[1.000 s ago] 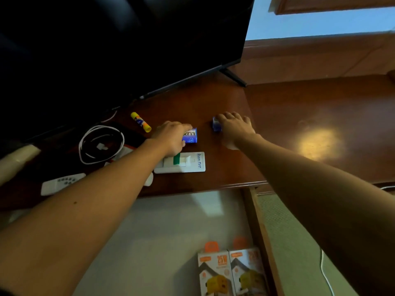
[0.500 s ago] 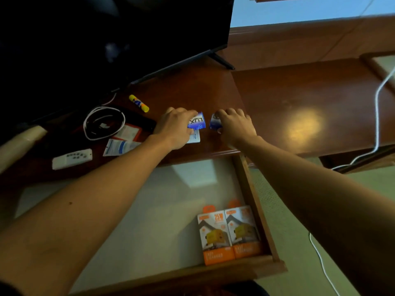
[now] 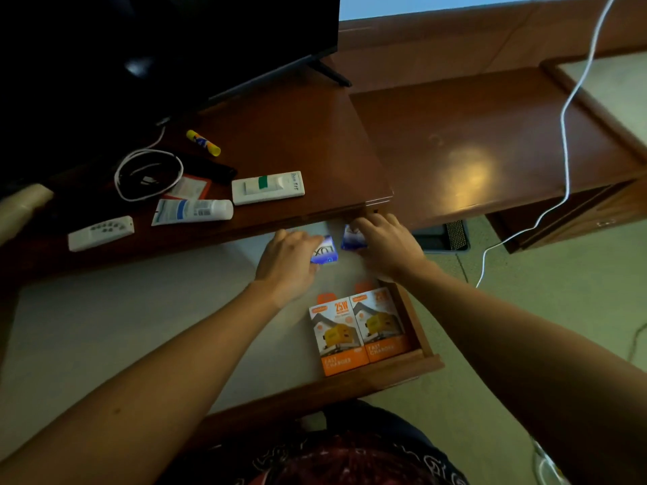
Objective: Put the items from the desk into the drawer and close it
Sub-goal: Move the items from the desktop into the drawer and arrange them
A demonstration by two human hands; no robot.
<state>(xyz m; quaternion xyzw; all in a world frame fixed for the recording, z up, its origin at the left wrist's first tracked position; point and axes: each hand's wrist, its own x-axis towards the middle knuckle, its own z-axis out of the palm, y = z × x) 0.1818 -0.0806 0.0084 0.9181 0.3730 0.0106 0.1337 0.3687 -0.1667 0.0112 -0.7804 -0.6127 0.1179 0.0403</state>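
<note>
**Soap packets carried from bench to open drawer**

Transfer is noted as under way. A second ago both hands were laid on two small blue packets on the bench (image 3: 280,110); now both packets are held over the pale floor of the open drawer (image 3: 140,327), just past the bench edge. The move off the bench is judged complete for these two items, with release not yet made.

The left hand (image 3: 287,264) is curled round a blue soap packet (image 3: 325,252) (lettering "LUX" is legible), which protrudes from the right side of the grip. The right hand (image 3: 388,250) is curled over a second blue packet (image 3: 352,238), which shows at the fingertips on the left side of that hand. The two packets are held just beside each other, apart. Whether either touches the drawer floor cannot be told.

Two orange charger boxes (image 3: 360,330) are already laid side by side in the drawer's near right corner, near both hands.

Items left on the bench are recorded: a white boxed tube (image 3: 268,188), a white squeeze tube (image 3: 192,211), a coiled white cable (image 3: 148,175), a yellow glue stick (image 3: 203,142), a white remote (image 3: 101,232). Closure of the drawer is judged some way off.
</note>
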